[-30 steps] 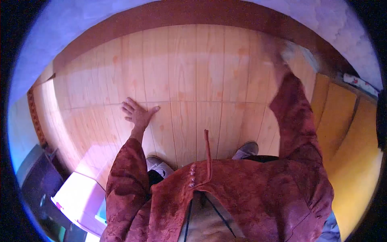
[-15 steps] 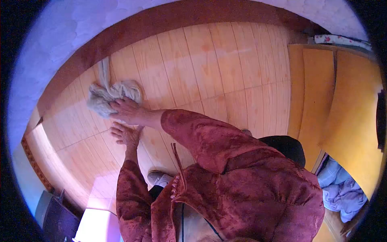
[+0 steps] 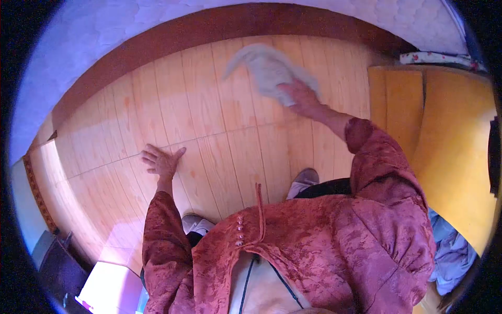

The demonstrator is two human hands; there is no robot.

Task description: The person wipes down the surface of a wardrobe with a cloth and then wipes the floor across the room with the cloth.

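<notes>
My right hand (image 3: 303, 99) is pressed on a pale grey cloth (image 3: 269, 70), which lies spread out on the wood-look floor (image 3: 204, 112) near the brown base of the bed. Motion blurs the cloth and the fingertips a little. One end of the cloth trails off to the left. My left hand (image 3: 163, 160) rests on the floor with its fingers spread, nothing in it, well apart from the cloth.
A brown bed base (image 3: 209, 30) curves along the far side under a pale mattress (image 3: 104, 47). Yellow wooden furniture (image 3: 455, 136) stands at the right, with bluish fabric (image 3: 452, 261) below it. A pink-white box (image 3: 112, 288) sits lower left. My shoes (image 3: 304, 180) are on the floor.
My right hand has swept the cloth to the right, away from my left hand. The cloth is more spread out now. My left hand has stayed in nearly the same place.
</notes>
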